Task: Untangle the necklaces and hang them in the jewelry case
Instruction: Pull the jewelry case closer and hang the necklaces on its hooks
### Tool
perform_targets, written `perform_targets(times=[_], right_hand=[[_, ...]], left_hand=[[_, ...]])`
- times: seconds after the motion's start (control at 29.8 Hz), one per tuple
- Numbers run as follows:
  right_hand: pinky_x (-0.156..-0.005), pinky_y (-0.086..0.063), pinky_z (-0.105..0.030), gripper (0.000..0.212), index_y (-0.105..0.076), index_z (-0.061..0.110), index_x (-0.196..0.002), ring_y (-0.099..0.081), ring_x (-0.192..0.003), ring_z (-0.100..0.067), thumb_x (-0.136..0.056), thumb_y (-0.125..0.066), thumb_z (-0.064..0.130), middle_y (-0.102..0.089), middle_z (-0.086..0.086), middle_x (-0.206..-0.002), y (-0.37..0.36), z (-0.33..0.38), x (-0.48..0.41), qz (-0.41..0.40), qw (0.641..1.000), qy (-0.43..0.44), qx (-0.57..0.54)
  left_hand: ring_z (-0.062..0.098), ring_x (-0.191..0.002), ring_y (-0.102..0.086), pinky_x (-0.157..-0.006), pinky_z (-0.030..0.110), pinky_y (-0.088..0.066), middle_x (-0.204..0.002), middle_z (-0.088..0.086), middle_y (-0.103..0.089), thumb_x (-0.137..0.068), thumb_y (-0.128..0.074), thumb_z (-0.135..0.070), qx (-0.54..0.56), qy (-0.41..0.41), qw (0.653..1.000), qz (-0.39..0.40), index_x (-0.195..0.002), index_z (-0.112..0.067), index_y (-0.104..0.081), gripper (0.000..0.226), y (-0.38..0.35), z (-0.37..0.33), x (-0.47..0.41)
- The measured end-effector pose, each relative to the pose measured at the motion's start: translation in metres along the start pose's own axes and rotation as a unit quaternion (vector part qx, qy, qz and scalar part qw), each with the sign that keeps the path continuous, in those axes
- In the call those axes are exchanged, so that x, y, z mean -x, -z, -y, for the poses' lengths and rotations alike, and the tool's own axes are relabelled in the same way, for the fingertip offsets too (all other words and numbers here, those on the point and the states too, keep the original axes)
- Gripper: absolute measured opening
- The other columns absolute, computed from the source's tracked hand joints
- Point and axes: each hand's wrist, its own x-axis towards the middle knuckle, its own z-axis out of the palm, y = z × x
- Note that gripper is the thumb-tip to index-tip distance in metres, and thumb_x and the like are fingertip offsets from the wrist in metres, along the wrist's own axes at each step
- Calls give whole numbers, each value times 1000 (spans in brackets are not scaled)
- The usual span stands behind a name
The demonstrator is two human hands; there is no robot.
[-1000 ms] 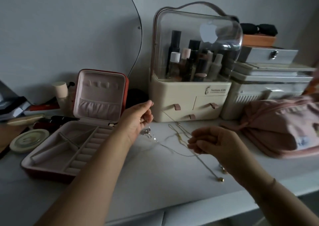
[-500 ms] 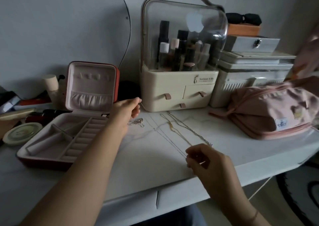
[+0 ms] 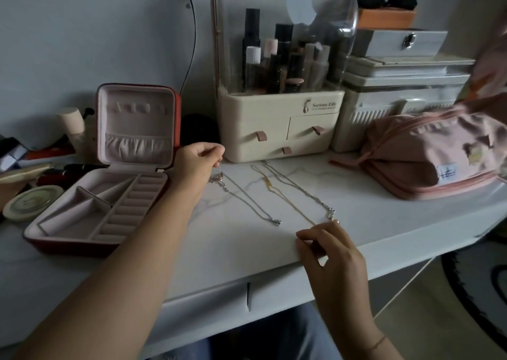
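- Pinches the far end of the left silver chain (image 3: 247, 203) in the left hand (image 3: 197, 162), thumb and fingertips closed narrow on it, just above its pendant cluster on the tabletop (image 3: 233, 255).
- Rests the right hand (image 3: 329, 249) at the near end of the gold chain (image 3: 277, 192), fingers curled and close together. Cannot tell whether pinching that end or only touching it.
- Leaves three necklaces drawn out in separate lines on the marble, running from far left to near right: the left silver chain, the gold chain in the middle, and the right silver chain (image 3: 299, 189). Shows the last two close together at their far ends, near the base of the cosmetics organizer (image 3: 279, 129).
- Differs from a second ago, when looped and bunched between the two hands; differs from half a second ago in lying straighter and further apart, with the right hand brought back toward the near edge.
- Reads as untangling done or nearly so.
- Shows hanging not yet begun: jewelry case (image 3: 137, 123) open at the left, lid upright, hooks in the lid bare, no chain in the tray.
- Suggests, as the next move, lifting the pinched silver chain left to the lid's hooks without dragging it across the others.
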Motion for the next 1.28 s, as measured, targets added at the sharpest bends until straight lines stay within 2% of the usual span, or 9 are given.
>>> perform_targets(times=[0.1,0.17,0.27,0.34,0.5,0.64,0.81,1.01,1.28], right_hand=[[-66,-40,-5,15,-71,13,-87,-57,-71,2,-78,-74,1,-59,8,-86,0,-1,2,-6,1000,-2,12],[-72,-43,-10,12,-71,14,-95,-59,-79,0,-86,-64,15,-60,8,-97,-1,1,1,5,1000,21,21],[-91,-45,-26,34,-67,15,-113,-58,-110,-15,-91,-46,31,-62,3,-122,-7,7,-6,84,990,89,74],[-101,-42,-33,42,-62,16,-122,-52,-123,-15,-94,-41,38,-59,2,-132,-11,10,-11,138,979,109,104],[-106,-30,-33,61,-63,16,-121,-54,-121,-15,-99,-21,54,-61,1,-128,-15,8,-7,174,968,100,149],[-96,-35,-31,55,-65,13,-115,-55,-113,-18,-97,-30,51,-61,2,-120,-6,2,6,121,983,83,114],[-98,-29,-24,47,-63,12,-117,-47,-116,-17,-98,-33,43,-56,2,-122,3,-7,21,81,984,108,120],[-106,-30,-34,47,-56,11,-128,-44,-126,-18,-98,-35,40,-52,0,-133,1,-12,35,63,984,113,123],[-116,-21,-37,46,-45,14,-137,-36,-136,-14,-97,-39,35,-43,2,-144,-6,-18,41,54,983,121,127]], left_hand=[[-4,-49,-54,-63,15,-49,-68,-3,-64,-87,-65,-13,-19,-13,1000,6,-83,-17,-69,7,0,1,0],[-4,-49,-53,-64,15,-49,-68,-3,-65,-87,-65,-13,-24,-17,1000,4,-85,-15,-70,5,1,2,0],[-3,-49,-53,-65,17,-49,-68,-2,-64,-87,-65,-14,-32,-17,999,0,-90,-12,-71,7,1,2,0],[-4,-49,-52,-67,19,-49,-68,-2,-64,-88,-64,-15,-36,-16,999,1,-93,-10,-71,11,1,2,-1],[-4,-49,-52,-70,24,-50,-69,-3,-64,-89,-62,-17,-43,-26,999,9,-97,-9,-72,15,0,2,-2],[-5,-49,-51,-65,17,-47,-68,-3,-63,-90,-61,-17,-50,-31,998,15,-98,-9,-72,16,-1,4,-3],[-4,-50,-54,-65,14,-49,-70,-4,-64,-89,-62,-13,-45,-33,998,20,-95,-12,-71,11,0,8,-4],[-1,-55,-59,-62,12,-49,-74,2,-67,-89,-59,-4,-23,-27,999,32,-99,-4,-67,13,-2,11,-6],[13,-83,-68,-60,14,-53,-89,-1,-71,-92,-57,-17,-70,-47,995,55,-97,-14,-70,14,2,11,-3]])
